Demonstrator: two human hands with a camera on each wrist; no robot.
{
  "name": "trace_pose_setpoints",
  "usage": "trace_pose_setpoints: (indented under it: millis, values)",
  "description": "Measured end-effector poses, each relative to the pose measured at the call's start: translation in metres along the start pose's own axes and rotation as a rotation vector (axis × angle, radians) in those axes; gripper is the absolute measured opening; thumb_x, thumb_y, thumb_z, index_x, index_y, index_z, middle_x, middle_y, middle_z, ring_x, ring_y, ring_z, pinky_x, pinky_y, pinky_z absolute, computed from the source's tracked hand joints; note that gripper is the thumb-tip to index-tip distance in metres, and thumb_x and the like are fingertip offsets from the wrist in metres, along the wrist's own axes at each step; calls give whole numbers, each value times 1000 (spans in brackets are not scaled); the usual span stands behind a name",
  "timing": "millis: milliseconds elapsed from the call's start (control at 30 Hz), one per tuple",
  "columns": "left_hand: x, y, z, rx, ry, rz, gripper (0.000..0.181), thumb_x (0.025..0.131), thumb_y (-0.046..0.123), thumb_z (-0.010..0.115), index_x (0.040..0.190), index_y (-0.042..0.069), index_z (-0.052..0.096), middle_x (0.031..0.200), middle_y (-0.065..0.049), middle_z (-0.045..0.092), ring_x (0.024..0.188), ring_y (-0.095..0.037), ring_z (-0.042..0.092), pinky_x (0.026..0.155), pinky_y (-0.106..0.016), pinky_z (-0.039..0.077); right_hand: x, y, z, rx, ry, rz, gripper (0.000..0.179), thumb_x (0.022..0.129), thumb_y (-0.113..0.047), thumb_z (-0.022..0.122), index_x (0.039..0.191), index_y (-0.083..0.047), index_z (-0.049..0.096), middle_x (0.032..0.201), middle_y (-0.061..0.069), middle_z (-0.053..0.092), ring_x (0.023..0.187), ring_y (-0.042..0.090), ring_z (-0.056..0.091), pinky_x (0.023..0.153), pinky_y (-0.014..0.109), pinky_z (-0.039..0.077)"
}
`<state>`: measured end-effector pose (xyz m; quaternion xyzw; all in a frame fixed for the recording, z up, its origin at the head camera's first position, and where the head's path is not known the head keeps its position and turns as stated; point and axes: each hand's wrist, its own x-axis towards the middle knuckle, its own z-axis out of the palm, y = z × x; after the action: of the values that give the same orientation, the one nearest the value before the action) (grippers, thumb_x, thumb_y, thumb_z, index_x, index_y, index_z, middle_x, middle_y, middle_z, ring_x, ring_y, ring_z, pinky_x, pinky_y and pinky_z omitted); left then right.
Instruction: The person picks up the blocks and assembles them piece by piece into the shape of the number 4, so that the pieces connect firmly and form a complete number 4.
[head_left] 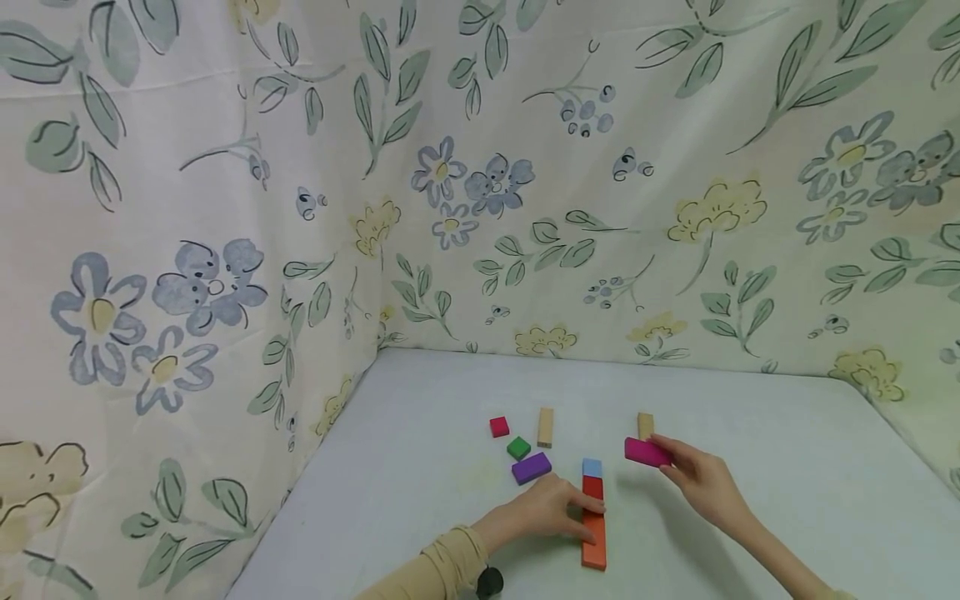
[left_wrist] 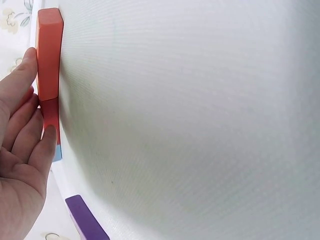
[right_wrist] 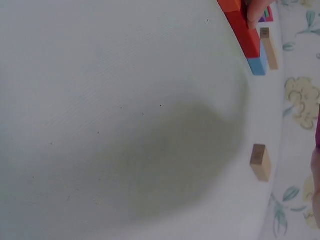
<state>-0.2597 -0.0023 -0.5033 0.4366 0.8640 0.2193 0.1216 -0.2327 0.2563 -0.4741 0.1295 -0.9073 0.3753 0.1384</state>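
Orange point(head_left: 594, 554), red point(head_left: 592, 486) and light blue point(head_left: 592, 467) blocks lie end to end in a straight row on the table. My left hand point(head_left: 551, 508) reaches over this row from the left, thumb touching the orange block and fingertips resting on the red one. To the right of the row, my right hand point(head_left: 701, 482) pinches a magenta block point(head_left: 647, 452) between thumb and fingers, raised over the table. Only a sliver of that block point(right_wrist: 318, 130) shows at the edge of the right wrist view.
Left of the row lie a purple block point(head_left: 532, 468), a green block point(head_left: 518, 448), a small red block point(head_left: 499, 427) and a plain wooden block point(head_left: 545, 427). Another wooden block point(head_left: 645, 426) lies behind the magenta one. Floral cloth point(head_left: 525, 275) hangs around the white table point(head_left: 420, 433).
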Motion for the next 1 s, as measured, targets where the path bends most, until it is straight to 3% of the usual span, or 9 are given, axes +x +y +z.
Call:
trace_pose_setpoints:
  millis: [333,567,800,1000]
  values:
    - [-2,1,0,-37,-2,-11,41,82,34,73,121,27,66,116,15,67,77,11,49,61,-7,39,8,-1,5,8,-16,-19,46,80,10,66,124,3,59,121,25,62,105,39,62,75,29,57]
    - [-1,0,-1,-27,-1,-4,40,82,34,72,121,28,66,113,15,69,71,8,46,58,-8,36,10,3,12,-4,-4,-48,44,78,11,67,121,3,62,116,21,66,102,27,65,74,18,55]
    - [-1,0,-1,-12,10,12,40,82,35,72,121,27,66,111,14,70,72,9,48,58,-8,37,10,2,19,53,-71,20,45,82,10,64,125,3,59,120,23,63,107,38,61,77,30,56]
    - [0,-1,0,18,19,25,40,82,35,72,120,27,67,111,14,70,73,10,48,60,-6,37,9,2,24,63,-95,48,45,82,10,63,127,3,57,121,23,63,108,39,61,78,31,56]
